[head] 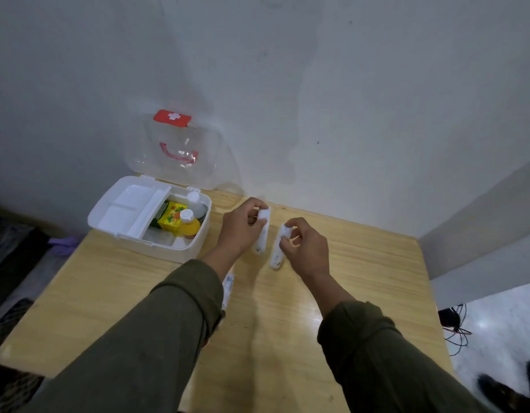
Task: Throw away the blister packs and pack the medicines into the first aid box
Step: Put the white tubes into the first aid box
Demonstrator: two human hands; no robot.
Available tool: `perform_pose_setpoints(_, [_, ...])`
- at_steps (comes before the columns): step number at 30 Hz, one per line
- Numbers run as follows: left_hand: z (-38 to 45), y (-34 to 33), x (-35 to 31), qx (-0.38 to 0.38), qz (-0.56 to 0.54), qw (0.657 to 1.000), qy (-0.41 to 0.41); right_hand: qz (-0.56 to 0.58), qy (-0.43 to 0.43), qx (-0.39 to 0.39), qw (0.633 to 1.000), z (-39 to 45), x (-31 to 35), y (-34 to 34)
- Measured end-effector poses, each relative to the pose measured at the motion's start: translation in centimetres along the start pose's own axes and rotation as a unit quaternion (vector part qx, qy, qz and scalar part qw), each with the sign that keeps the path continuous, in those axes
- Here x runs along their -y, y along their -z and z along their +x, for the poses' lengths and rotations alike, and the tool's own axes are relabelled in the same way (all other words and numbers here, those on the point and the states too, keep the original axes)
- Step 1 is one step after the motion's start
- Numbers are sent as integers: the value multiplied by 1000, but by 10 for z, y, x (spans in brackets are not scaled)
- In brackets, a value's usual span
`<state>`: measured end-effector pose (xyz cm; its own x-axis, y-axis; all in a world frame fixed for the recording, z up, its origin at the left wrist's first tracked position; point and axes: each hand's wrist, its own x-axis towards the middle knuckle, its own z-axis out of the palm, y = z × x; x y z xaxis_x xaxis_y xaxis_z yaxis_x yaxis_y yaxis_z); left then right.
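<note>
The white first aid box (108, 210) stands open at the table's far left, its clear lid with a red cross leaning against the wall. Inside it are a white tray insert, a yellow carton (168, 218), a yellow bottle (188, 225) and a clear bottle (195, 202). My left hand (241, 226) grips one white blister pack (262, 234) just right of the box. My right hand (306, 248) pinches a second white blister pack (277, 253) beside the first. Another blister pack (228, 289) lies on the table, partly hidden under my left forearm.
The wooden table (362, 263) meets the grey wall at the back and a wall corner at the right. Purple gloves (62, 242) lie off the left edge. Cables (457, 329) and a shoe (502, 391) sit on the floor at the right.
</note>
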<state>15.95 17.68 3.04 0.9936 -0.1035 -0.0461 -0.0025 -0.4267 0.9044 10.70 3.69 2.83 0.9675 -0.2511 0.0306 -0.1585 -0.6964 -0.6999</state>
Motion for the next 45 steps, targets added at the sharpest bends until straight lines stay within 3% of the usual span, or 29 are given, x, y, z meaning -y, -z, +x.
perform_pose_setpoints(11, [-20,50,-30,7,2,997,-80,-11,61,-61,996,-11,44,15])
perform_pose_setpoints(22, [-18,145,-37,43,42,987,-151,10,66,-116,991,-29,128,-3])
perform_pose_setpoints(32, [-9,207,-1,57,76,983,-160,4,62,-135,989,-47,166,-61])
perform_pose_setpoints(45, [11,202,48,146,110,973,-140,-34,51,-96,993,-41,172,-98])
